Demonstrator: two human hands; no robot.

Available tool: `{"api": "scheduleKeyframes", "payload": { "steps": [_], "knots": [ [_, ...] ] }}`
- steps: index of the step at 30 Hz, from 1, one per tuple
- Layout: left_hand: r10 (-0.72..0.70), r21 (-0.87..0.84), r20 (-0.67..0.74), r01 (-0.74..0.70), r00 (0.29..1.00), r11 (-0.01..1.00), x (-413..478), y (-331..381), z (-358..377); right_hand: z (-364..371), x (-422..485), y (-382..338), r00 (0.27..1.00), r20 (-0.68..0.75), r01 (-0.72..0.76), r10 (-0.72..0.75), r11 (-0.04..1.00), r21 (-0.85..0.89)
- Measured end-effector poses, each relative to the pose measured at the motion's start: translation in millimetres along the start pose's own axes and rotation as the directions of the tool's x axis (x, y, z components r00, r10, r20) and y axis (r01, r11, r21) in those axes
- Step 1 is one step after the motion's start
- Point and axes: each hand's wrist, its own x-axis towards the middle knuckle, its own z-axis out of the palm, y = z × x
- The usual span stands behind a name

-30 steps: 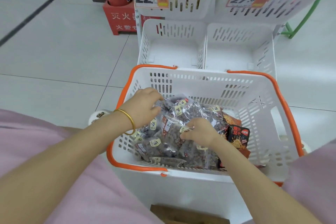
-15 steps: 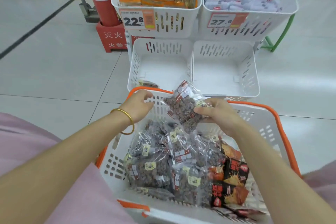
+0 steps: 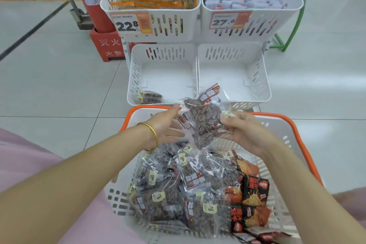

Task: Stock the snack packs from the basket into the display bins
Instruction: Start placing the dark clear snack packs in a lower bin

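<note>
The basket (image 3: 287,145) holds clear packs (image 3: 174,194) and red packs (image 3: 253,190) at its right. Above its far rim, the right hand (image 3: 245,132) grips one pack (image 3: 205,121), fingers (image 3: 237,119) curled round its right edge. The left hand (image 3: 165,125) touches its left edge with straight fingers. Beyond, two packs (image 3: 149,96) lie in the lower left bin (image 3: 133,77).

Glossy clear film snack pack (image 3: 204,123), white slotted plastic basket (image 3: 281,130), glossy floor tiles (image 3: 59,85)
</note>
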Motion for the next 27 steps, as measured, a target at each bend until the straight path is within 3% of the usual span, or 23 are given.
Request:
{"api": "scheduleKeyframes", "payload": {
  "steps": [2,7,11,17,23,27],
  "knots": [
    [0.004,-0.131,0.032,0.001,0.999,0.991,-3,1,4,-1,0,-2,1.000,0.028,0.005,-0.006,0.999,0.037],
    [0.125,-0.225,-0.036,-0.130,0.992,0.966,-6,-1,0,5,2,-3,1.000,-0.004,0.010,-0.010,0.994,0.107],
    [0.137,-0.242,-0.128,-0.165,0.982,0.956,-8,0,-8,6,4,0,0.990,-0.134,0.073,-0.048,0.979,0.189],
    [0.172,-0.271,-0.191,-0.220,0.966,0.937,-6,-1,-23,12,10,-1,0.978,-0.182,0.154,-0.103,0.941,0.300],
    [0.180,-0.280,-0.280,-0.260,0.943,0.924,-6,-10,-39,27,20,5,0.961,-0.253,0.160,-0.116,0.973,0.165],
    [0.183,-0.312,-0.340,-0.294,0.923,0.904,-8,-11,-52,39,23,1,0.968,-0.201,0.163,-0.153,0.986,0.037]
  ]
}}
